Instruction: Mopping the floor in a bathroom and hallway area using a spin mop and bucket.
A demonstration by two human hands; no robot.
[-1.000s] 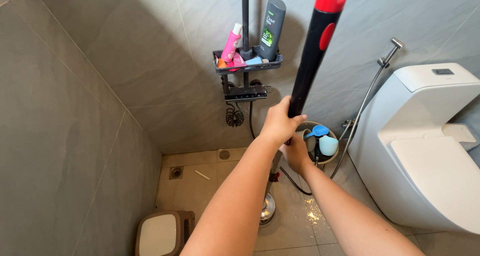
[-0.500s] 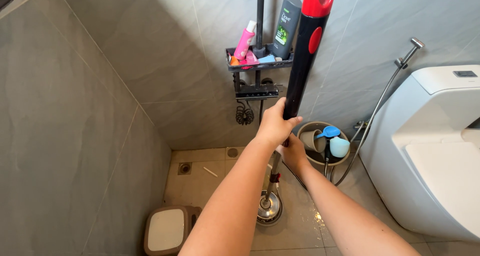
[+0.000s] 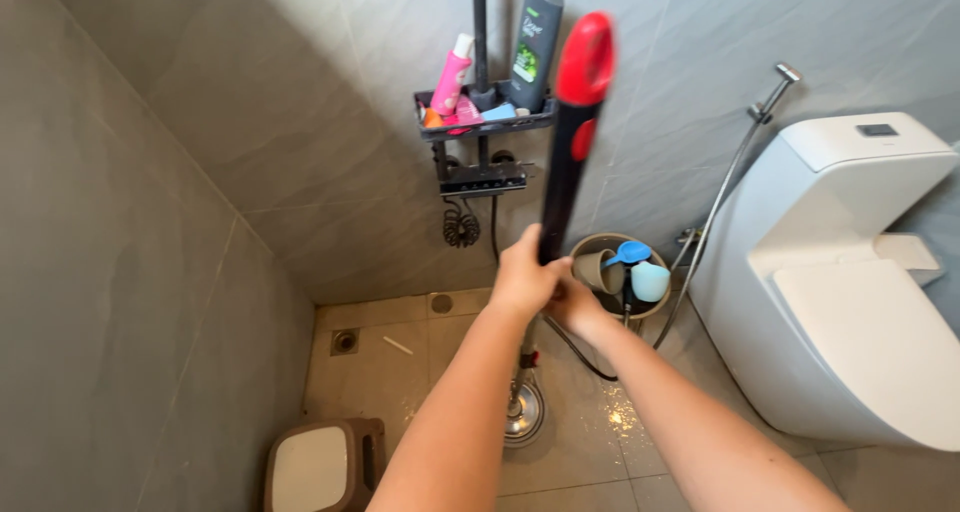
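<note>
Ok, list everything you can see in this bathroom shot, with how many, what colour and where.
mop: 1, black pole with red top, centre, round head on the wet floor
shelf: 1, black, on the back wall
bottles: 1 tall dark, 1 pink, on the shelf
bucket: 1, grey, floor by the toilet
scoops: 1 blue, 1 light blue, in the bucket
sprayer: 1, chrome, hose on the wall left of the toilet
toilet: 1, white, right, lid shut
bin: 1, brown with white lid, bottom left
drain: 1, metal, floor corner
left hand: gripping the pole
right hand: on the pole just below
</note>
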